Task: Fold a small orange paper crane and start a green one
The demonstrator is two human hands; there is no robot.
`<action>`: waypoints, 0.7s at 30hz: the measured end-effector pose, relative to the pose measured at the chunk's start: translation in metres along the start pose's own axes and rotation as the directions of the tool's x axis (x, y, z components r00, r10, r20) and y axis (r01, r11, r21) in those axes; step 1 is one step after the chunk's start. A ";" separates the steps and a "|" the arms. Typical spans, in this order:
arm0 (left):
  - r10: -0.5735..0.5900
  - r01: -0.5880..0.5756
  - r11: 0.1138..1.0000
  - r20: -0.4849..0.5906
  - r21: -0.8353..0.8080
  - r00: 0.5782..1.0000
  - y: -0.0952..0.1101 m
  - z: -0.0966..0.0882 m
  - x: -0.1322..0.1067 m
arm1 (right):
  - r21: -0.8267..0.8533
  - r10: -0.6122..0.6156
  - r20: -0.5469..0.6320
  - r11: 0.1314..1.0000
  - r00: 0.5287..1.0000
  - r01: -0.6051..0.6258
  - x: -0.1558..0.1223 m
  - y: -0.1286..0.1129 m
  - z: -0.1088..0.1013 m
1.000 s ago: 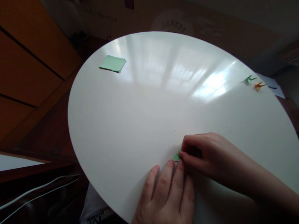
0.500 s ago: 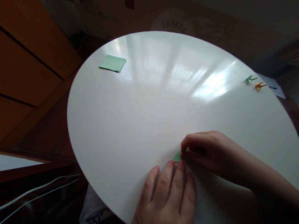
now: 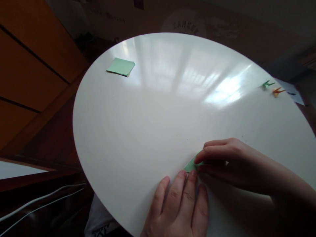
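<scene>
A small folded piece of green origami paper (image 3: 190, 165) lies on the white table, partly hidden under my fingers. My left hand (image 3: 179, 204) rests flat with its fingers stretched out and slightly apart, two fingertips pressing on the paper's near edge. From the right, my right hand (image 3: 222, 159) bends over the paper. Its index finger and thumb pinch at the paper's right part, and a gap shows between thumb and palm.
A stack of green paper squares (image 3: 120, 66) sits at the far left of the white table (image 3: 138, 131). Near the right edge stand a small green folded paper figure (image 3: 266, 84) and an orange one (image 3: 276, 92). White cables (image 3: 44, 200) run at lower left.
My right hand's fingertips have opened out a little and shifted, showing more of the green paper. My left hand stays on the paper. The whole view has moved slightly.
</scene>
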State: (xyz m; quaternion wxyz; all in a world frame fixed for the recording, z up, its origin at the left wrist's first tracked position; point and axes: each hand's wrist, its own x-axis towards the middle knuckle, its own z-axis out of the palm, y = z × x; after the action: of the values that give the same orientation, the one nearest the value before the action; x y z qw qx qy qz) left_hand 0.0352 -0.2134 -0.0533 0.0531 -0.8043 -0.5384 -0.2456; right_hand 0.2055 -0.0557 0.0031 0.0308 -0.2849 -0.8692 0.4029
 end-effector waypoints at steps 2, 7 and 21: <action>0.003 -0.003 1.000 0.008 -0.002 1.000 0.000 0.000 0.000 | 0.009 -0.005 0.010 1.000 1.000 0.005 -0.001 0.002 0.000; 0.008 -0.008 1.000 -0.009 0.005 1.000 0.001 0.001 0.000 | -0.008 -0.013 0.017 1.000 1.000 0.013 -0.001 0.001 0.000; -0.013 0.013 1.000 -0.026 -0.013 1.000 -0.001 0.000 0.004 | -0.026 -0.037 0.032 0.999 0.999 0.038 -0.003 -0.001 0.002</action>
State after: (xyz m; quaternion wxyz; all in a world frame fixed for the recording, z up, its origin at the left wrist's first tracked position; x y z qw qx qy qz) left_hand 0.0352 -0.2097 -0.0515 0.0535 -0.7979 -0.5413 -0.2597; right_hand 0.2068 -0.0589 0.0029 0.0209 -0.2627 -0.8800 0.3951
